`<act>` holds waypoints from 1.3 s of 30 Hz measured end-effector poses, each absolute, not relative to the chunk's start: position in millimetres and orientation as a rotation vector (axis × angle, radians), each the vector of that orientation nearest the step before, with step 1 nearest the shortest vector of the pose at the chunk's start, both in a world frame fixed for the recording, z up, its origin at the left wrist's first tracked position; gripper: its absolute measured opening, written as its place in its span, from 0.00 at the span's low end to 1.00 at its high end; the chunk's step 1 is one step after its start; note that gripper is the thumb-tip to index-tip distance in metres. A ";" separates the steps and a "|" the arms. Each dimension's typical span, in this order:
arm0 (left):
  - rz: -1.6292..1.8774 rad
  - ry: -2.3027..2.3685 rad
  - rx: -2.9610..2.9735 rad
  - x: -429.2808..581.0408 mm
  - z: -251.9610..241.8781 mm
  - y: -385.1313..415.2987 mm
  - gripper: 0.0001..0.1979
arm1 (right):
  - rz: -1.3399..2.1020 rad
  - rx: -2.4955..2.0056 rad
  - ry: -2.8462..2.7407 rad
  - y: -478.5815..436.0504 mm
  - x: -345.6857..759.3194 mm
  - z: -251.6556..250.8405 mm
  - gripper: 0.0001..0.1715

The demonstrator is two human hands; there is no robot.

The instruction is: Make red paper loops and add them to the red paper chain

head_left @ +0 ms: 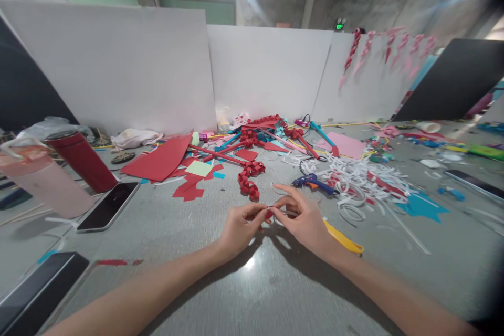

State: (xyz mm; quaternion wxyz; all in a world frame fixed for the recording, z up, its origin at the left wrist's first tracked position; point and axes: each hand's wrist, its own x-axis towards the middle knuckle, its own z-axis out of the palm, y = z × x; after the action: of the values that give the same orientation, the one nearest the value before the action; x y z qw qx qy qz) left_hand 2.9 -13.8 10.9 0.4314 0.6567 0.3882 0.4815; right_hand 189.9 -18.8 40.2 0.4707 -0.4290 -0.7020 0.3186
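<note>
1. The left hand [240, 228] pinches thumb to fingertip on a small red piece [269, 214]; its other fingers are curled.
2. The right hand [301, 218] meets it there, thumb and fingertips closed on the same piece, one finger raised. The piece sits between the hands, at the middle of the near tabletop [220, 294].
3. Just beyond the fingertips lies a folded red paper chain [250, 178], the closest thing in the way ahead.
4. To its right I see a blue glue gun [315, 184], and past that a tangled heap of white strips [346, 178].
5. A yellow tool [344, 239] lies partly hidden behind the right wrist.
6. On the left, a phone [108, 207] lies beside a red flask [84, 163] and a pink bottle [51, 178]; nearer still is a black box-like thing [43, 289].
7. Farther off, a large red sheet [159, 157] overlaps scraps, left of the cluttered middle.
8. White panels [268, 68] close off the far side, with pink and red garlands [350, 58] hanging at right.
</note>
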 end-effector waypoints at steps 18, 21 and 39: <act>1.216 0.965 1.880 -0.3 9.7 -16.2 0.12 | 0.776 -1.039 -1.756 -19.6 190.7 37.4 0.30; 1.208 1.001 1.824 0.1 7.7 -13.3 0.13 | 0.805 -1.034 -1.767 -22.5 188.4 39.0 0.30; 1.297 1.073 1.566 -10.3 -6.2 19.5 0.16 | 0.549 -1.452 -1.961 -1.0 216.6 50.6 0.21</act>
State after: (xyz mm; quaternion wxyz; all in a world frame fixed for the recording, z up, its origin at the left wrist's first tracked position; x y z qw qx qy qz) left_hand -10.3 19.5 -6.2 0.4089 0.6214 0.4261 0.5149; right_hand 216.6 -1.0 50.6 0.3147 -0.5511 -0.7442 0.2084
